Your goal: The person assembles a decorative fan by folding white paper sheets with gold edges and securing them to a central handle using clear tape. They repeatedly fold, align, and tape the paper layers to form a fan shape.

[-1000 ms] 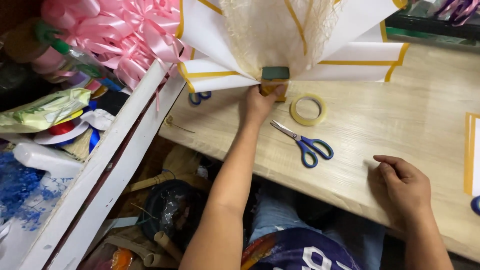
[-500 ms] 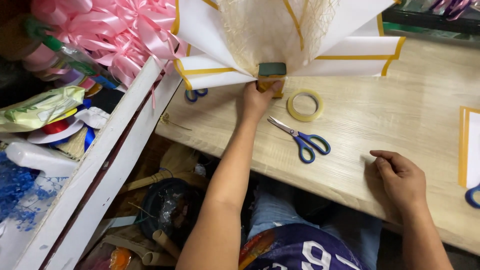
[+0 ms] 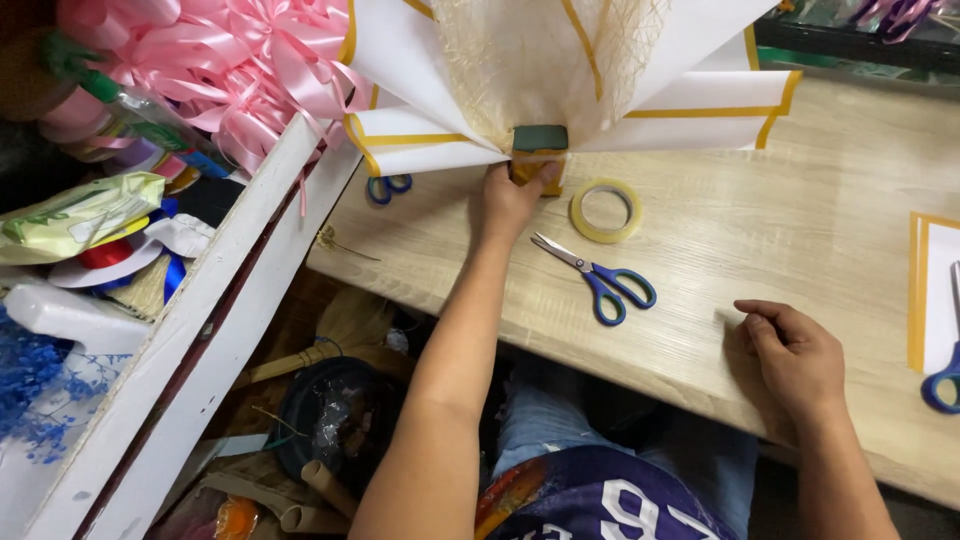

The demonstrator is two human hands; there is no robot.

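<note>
My left hand (image 3: pixel 508 198) grips the gathered base of a bouquet wrap (image 3: pixel 560 70) made of white paper with yellow edges and cream mesh, lying on the wooden table (image 3: pixel 760 230). A dark green block (image 3: pixel 540 138) sits at the gathered point just above my fingers. My right hand (image 3: pixel 795 360) rests on the table near its front edge, fingers loosely curled, holding nothing. Between the hands lie blue-handled scissors (image 3: pixel 600 280) and a roll of clear tape (image 3: pixel 605 210).
A white shelf unit (image 3: pixel 190 340) at the left holds pink ribbon bows (image 3: pixel 230 60), ribbon spools and packets. Another blue scissor handle (image 3: pixel 387 187) peeks from under the wrap. More white paper with a yellow edge (image 3: pixel 935 290) and a blue scissor handle (image 3: pixel 940 385) lie at the right edge.
The view has shifted slightly. My right hand has slid a little along the table's front edge; my left hand keeps its hold on the wrap's base.
</note>
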